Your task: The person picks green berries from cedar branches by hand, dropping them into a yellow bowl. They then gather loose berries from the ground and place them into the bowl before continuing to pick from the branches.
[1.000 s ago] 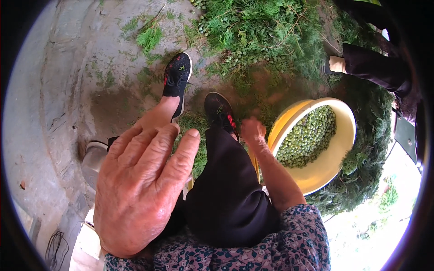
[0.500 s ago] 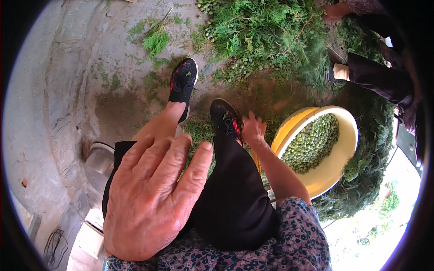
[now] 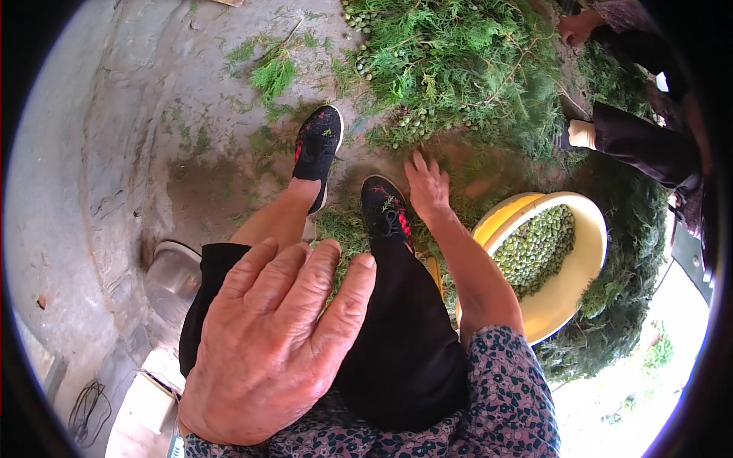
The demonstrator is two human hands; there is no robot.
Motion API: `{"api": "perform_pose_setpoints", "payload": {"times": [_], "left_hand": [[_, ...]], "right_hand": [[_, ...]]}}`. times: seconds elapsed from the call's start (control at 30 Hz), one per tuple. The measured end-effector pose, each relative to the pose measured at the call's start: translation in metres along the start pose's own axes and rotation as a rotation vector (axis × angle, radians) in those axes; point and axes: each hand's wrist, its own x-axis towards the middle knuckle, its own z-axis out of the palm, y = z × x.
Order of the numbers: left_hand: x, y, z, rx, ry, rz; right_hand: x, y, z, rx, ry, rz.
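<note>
My left hand (image 3: 279,336) is raised close in front of me, back upward, its fingers stretched out and slightly apart, holding nothing I can see. Past my right shoe, my right hand (image 3: 428,188) reaches low over the floor with its fingers spread. Its fingertips point toward the near edge of a heap of green conifer branches (image 3: 458,61), with small round green cones among them. Right of my right forearm stands a yellow basin (image 3: 561,305), tilted in view, holding many green cones (image 3: 534,248).
My two black shoes with red patterns stand on the floor. A metal pot (image 3: 174,271) is left of my leg. Another person's hand (image 3: 580,27) is at the heap's right. More greenery (image 3: 626,320) lies behind the basin. Dark cables (image 3: 90,412) lie lower left.
My right hand has moved forward from beside my shoe, closer to the branch heap. My left hand sits slightly further right and lower in view, still outstretched.
</note>
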Motion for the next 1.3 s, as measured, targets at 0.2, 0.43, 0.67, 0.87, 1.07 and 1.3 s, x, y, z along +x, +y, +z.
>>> {"api": "perform_pose_setpoints", "payload": {"times": [0.2,0.43,0.67,0.87,1.07,1.3], "left_hand": [[0.001,0.006,-0.006,0.030,-0.002,-0.018],[-0.001,-0.002,0.000,0.036,0.023,-0.010],[-0.001,0.006,-0.008,0.022,-0.024,-0.040],[-0.002,0.004,-0.006,0.010,-0.038,-0.042],[-0.001,0.000,-0.007,0.000,-0.051,-0.031],[-0.003,-0.002,-0.009,0.026,-0.049,-0.002]], "right_hand": [[-0.010,-0.013,-0.001,0.009,-0.112,0.246],[0.057,0.001,0.005,0.056,-0.031,-0.047],[-0.014,0.015,0.014,0.141,-0.017,0.313],[0.004,0.012,0.020,0.376,0.215,0.298],[0.045,-0.019,0.029,0.273,-0.017,0.273],[0.032,-0.009,0.046,0.558,0.424,0.330]]}}
